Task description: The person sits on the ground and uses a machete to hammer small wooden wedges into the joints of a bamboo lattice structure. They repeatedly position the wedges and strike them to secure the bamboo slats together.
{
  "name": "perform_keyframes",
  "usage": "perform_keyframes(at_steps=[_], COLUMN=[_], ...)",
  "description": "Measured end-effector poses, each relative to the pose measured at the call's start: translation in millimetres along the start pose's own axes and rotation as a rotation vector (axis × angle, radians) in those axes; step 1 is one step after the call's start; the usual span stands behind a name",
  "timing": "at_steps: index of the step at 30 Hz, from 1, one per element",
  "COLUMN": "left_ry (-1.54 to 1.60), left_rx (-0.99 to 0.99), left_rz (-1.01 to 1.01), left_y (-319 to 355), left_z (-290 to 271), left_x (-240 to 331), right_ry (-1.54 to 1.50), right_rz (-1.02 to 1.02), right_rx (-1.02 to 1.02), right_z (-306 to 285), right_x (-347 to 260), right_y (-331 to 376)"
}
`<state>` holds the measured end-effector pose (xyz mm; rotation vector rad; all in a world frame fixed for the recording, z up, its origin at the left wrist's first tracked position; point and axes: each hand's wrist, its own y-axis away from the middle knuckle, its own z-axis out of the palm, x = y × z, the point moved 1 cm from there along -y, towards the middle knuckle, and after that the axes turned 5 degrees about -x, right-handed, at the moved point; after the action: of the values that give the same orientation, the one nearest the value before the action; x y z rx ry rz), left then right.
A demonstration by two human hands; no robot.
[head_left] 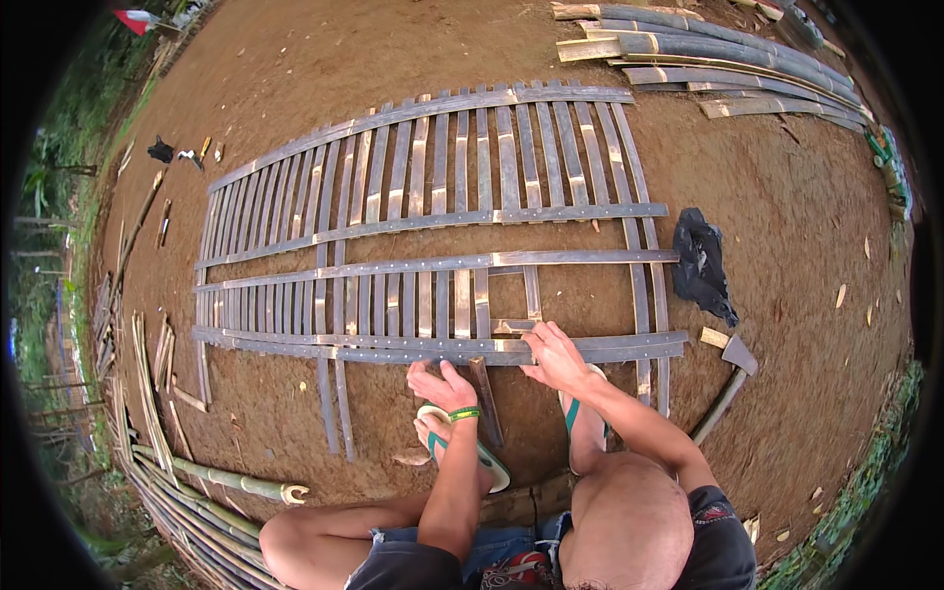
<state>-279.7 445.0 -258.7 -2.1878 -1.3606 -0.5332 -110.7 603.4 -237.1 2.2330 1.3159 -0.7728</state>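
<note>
A fence-like bamboo panel (423,229) of dark slats nailed across long rails lies on the ground in front of me. My left hand (445,386) is just below the nearest rail (393,351), its thumb and fingers apart, and I see nothing in it. My right hand (557,358) reaches over that rail, fingers closed at the right end of a short bamboo slat (513,326). This slat lies crosswise beside the rail, its end partly hidden by the hand. Below the rail, between my feet, is a narrow wooden piece (486,401).
A hatchet (739,356) lies right of my right arm, near a black plastic bag (700,267). Split bamboo lengths (728,61) are piled at the far right. Bamboo poles (211,526) lie at the near left. Small tools (206,148) sit at the far left.
</note>
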Motion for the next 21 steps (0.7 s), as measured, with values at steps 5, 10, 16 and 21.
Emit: perform_keyframes(at_steps=[5,10,16,21], left_ry=[0.135,0.026,-0.004,-0.037], left_rx=[-0.481,-0.813,-0.839,-0.858], left_rz=[0.542,0.673,0.670,0.675], left_y=[-21,-11,-6,-8], left_z=[-5,7,20,17], left_x=[71,69,61,70], right_ry=[-0.029,-0.096,-0.141,0.048], right_rz=[0.033,-0.008,0.218,0.553], right_rx=[-0.012,-0.050,0.099,0.112], right_z=[1,-5,-8,-26], right_x=[1,5,11,13], right_y=[-1,-3,-20,-67])
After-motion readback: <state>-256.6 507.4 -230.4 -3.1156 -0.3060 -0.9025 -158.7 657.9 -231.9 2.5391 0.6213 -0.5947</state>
